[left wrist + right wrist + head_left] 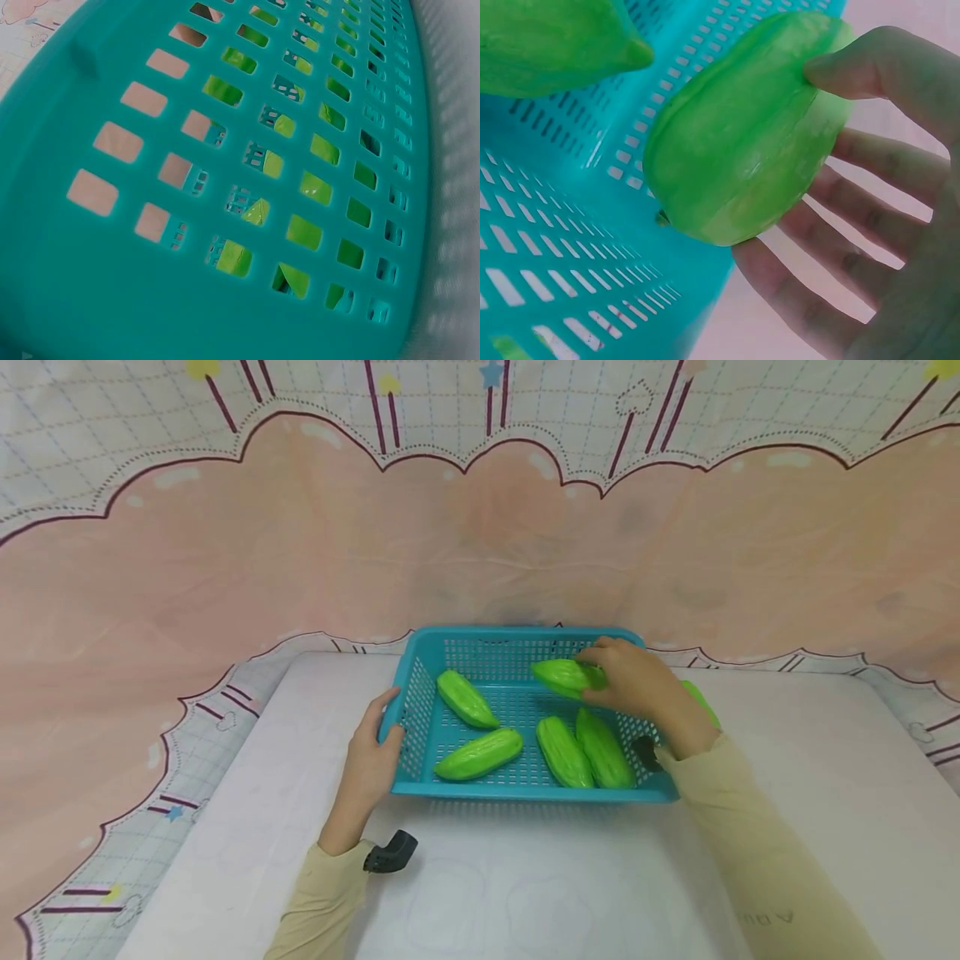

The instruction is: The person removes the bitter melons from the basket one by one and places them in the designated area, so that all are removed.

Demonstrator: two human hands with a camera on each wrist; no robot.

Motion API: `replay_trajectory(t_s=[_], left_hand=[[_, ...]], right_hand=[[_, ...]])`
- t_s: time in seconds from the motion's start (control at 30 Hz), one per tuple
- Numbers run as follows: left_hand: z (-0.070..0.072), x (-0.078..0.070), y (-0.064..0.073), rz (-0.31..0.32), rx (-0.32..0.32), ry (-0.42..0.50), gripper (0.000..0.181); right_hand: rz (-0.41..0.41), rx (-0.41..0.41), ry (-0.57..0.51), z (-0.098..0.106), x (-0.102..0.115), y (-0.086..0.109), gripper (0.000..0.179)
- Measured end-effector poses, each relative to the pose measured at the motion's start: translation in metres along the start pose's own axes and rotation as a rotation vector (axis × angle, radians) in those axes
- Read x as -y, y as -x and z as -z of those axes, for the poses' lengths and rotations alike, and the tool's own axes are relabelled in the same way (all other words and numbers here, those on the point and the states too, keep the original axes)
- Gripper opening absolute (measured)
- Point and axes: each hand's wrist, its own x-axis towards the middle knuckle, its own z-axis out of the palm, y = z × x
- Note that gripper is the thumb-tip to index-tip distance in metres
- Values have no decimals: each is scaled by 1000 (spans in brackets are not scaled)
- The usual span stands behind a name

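A blue plastic basket [536, 794] with perforated walls holds several long, ribbed green gourds. My right hand [637, 681] grips one green gourd [561, 676] over the basket's back right part. In the right wrist view, the thumb lies on one side of that gourd [742, 142] and the spread fingers on the other. My left hand [372, 756] holds the basket's left rim. The left wrist view shows the perforated wall [97, 270], with green showing through the holes; the left hand is hidden there. Two gourds lie at the basket's left, and two side by side at its right.
The basket stands on a white table [540, 893]. A bright green thing [703, 703] lies beyond the basket's right end, partly behind my right forearm. A patterned cloth [480, 543] hangs behind the table.
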Motion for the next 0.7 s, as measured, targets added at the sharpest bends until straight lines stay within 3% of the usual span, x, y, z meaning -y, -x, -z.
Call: replay_trajectory(t_s=[0.7], left_hand=[[0,2,-1,6,7,0,52]], right_hand=[[-6,-79,-42,10,-1,26,46]])
